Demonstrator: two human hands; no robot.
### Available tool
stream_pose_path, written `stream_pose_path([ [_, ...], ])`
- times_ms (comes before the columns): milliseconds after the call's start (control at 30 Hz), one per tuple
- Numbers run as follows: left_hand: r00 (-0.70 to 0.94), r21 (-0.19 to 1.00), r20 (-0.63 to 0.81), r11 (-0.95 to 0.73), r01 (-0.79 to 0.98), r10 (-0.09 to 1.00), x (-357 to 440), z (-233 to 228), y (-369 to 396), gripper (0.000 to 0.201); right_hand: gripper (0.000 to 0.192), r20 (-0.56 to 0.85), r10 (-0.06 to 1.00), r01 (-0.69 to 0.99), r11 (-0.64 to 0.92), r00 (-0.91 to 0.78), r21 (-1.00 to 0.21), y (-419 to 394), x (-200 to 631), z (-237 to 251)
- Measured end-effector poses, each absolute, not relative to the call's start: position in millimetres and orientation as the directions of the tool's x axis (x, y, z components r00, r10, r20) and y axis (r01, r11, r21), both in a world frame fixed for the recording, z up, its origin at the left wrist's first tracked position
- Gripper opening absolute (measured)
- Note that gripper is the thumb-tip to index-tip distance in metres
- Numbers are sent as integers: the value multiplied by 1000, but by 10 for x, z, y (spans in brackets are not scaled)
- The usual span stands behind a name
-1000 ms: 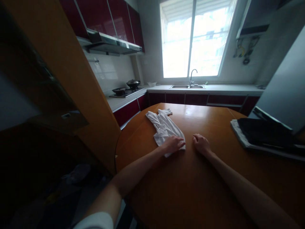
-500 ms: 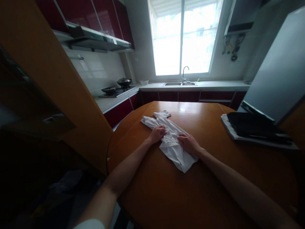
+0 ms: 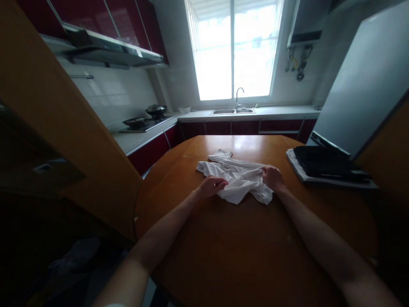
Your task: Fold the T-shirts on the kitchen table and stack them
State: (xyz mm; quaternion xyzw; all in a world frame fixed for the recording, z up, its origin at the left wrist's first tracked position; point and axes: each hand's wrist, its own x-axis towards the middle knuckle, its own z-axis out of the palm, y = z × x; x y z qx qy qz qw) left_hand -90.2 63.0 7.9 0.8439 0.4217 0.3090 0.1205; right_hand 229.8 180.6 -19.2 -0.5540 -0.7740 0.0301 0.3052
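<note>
A crumpled white shirt [image 3: 238,189] lies on the brown wooden table [image 3: 211,238], with a sleeve-like end pointing away toward the window. At its near left edge, my left hand [image 3: 211,186] has its fingers closed in a pinch on the fabric. My right hand [image 3: 273,177] grips the right side of the shirt, knuckles up, and the cloth is pulled into folds between both hands. Part of the fabric under the right fingers is hidden.
Folded dark and white clothes [image 3: 329,164] are stacked at the table's right edge. Beyond the table stand a counter with a sink [image 3: 232,111] and a stove with pans [image 3: 155,111]. A fridge [image 3: 367,81] is at right, a wooden panel [image 3: 64,128] at left.
My right hand has moved right and slightly away, drawing the shirt with it; its near end now spreads sideways. My left hand has shifted slightly toward the shirt's near edge. The view has turned slightly right.
</note>
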Motion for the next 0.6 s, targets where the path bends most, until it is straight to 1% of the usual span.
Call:
stream_pose_path([
  [67, 321, 431, 469, -531, 730, 822, -930, 75, 673, 37, 35, 486, 856, 827, 396, -176, -398, 1762, 2238, -155],
  [133, 215, 370, 502, -433, 822, 838, -977, 77, 730, 31, 34, 510, 823, 779, 485, -252, -398, 1699, 2138, -122],
  [167, 184, 341, 483, -377, 861, 856, -1004, 83, 756, 30, 31, 509, 798, 738, 548, -321, -393, 1662, 2084, -109],
  [233, 128, 302, 395, -260, 917, 910, -1051, 104, 788, 31, 25, 486, 734, 641, 666, -474, -381, 1580, 1985, -88],
  [267, 79, 289, 353, -189, 938, 932, -1068, 119, 795, 31, 26, 468, 703, 599, 707, -535, -378, 1537, 1947, -78],
  [333, -55, 267, 307, -30, 963, 950, -1086, 154, 791, 36, 40, 425, 680, 557, 734, -598, -389, 1455, 1894, -54],
  [400, -170, 242, 307, 96, 965, 936, -1085, 179, 775, 42, 51, 374, 688, 534, 722, -622, -440, 1382, 1863, -31],
  [433, -195, 230, 317, 124, 965, 928, -1082, 182, 768, 41, 54, 349, 694, 522, 711, -630, -471, 1351, 1850, -23],
  [500, -160, 213, 369, 84, 973, 916, -1080, 161, 759, 36, 53, 348, 700, 508, 701, -623, -501, 1303, 1819, -21],
  [567, -86, 198, 410, 4, 980, 908, -1092, 107, 767, 34, 44, 430, 683, 491, 727, -590, -480, 1279, 1779, -43],
  [600, -52, 190, 399, -27, 981, 916, -1103, 73, 777, 36, 38, 477, 660, 475, 750, -581, -460, 1278, 1758, -60],
])
